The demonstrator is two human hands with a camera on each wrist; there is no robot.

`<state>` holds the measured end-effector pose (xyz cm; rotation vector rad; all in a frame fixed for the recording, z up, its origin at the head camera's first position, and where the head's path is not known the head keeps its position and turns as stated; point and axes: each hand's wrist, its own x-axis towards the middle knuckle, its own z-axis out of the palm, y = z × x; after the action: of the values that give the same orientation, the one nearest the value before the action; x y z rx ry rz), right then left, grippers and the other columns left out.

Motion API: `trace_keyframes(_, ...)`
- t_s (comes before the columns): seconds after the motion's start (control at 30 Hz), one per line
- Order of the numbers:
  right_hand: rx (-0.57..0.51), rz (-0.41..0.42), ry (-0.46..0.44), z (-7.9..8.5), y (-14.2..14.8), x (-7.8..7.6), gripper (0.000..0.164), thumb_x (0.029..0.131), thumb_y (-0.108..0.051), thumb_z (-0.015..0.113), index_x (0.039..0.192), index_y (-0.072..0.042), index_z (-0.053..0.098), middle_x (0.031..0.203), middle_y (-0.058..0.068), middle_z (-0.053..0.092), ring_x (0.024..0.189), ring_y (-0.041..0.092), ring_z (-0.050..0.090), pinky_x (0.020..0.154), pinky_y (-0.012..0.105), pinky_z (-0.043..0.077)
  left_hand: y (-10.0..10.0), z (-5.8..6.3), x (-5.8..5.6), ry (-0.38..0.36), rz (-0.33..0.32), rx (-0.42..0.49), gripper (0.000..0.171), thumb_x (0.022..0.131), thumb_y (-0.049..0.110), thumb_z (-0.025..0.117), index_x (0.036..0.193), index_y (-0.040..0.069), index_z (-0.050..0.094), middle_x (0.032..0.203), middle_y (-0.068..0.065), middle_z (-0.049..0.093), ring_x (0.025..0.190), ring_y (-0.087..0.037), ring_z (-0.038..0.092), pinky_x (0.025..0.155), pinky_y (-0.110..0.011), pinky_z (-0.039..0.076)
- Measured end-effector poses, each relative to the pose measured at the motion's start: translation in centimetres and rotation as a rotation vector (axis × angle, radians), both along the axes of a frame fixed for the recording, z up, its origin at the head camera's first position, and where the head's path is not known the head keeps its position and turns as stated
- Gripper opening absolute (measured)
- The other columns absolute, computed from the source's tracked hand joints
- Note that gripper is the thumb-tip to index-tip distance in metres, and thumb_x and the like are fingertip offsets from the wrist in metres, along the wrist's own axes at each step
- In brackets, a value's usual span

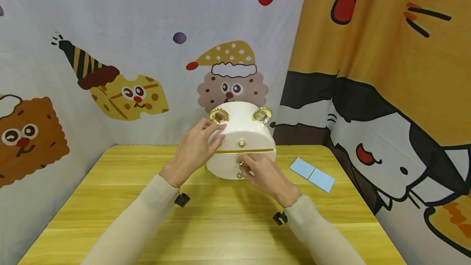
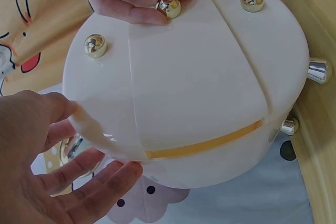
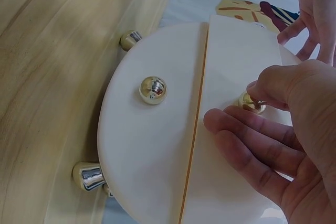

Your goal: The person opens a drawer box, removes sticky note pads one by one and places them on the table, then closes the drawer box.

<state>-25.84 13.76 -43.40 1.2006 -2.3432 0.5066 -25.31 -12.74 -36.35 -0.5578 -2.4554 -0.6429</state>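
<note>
- When viewed from the head, pinches the middle gold knob [image 1: 241, 164] of the white box [image 1: 243, 133] with right hand [image 1: 264, 175]; touches its upper left side with spread fingers of left hand [image 1: 193, 146]. Has the box upright on wooden table [image 1: 220, 224], left of blue cards [image 1: 321, 180].
- From left wrist, shows middle drawer [image 2: 189, 77] projecting slightly.
- From right wrist, shows thumb and finger clamped on that knob, beside lower gold knob [image 3: 153, 89].

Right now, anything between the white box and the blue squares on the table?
Between the white box and blue squares, only bare tabletop shows, in the head view.
</note>
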Motion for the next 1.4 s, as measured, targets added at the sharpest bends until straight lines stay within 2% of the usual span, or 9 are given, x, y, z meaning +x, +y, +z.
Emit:
trace_keyframes(0.33,0.001,0.007,0.022,0.3,0.1,0.7,0.023,0.1,-0.001,0.09,0.117,-0.011,0.079,0.098,-0.003,0.081,0.083,0.007,0.076,0.074,0.022,0.065,-0.1,-0.1,0.0,0.026,-0.001,0.008,0.032,0.116,0.027,0.077,0.145,0.017,0.082,0.129,-0.015,0.074,0.076,-0.021,0.067,0.062,-0.037,0.061)
trace_keyframes(1.1,0.012,0.021,0.093,0.4,0.5,2.7,0.022,0.097,-0.005,0.093,0.111,-0.013,0.079,0.09,-0.006,0.079,0.074,0.005,0.073,0.066,0.016,0.059,-0.1,-0.1,0.0,0.017,-0.005,-0.013,0.034,0.116,0.028,0.077,0.147,0.016,0.081,0.129,-0.016,0.074,0.076,-0.022,0.066,0.063,-0.037,0.061)
trace_keyframes(1.4,0.04,0.031,0.129,0.4,0.7,3.3,0.025,0.095,-0.007,0.096,0.112,-0.015,0.078,0.09,-0.008,0.078,0.068,0.002,0.061,0.061,0.015,0.052,-0.2,-0.1,0.0,0.016,-0.004,-0.026,0.033,0.116,0.029,0.077,0.147,0.017,0.081,0.128,-0.015,0.074,0.076,-0.022,0.066,0.063,-0.038,0.061)
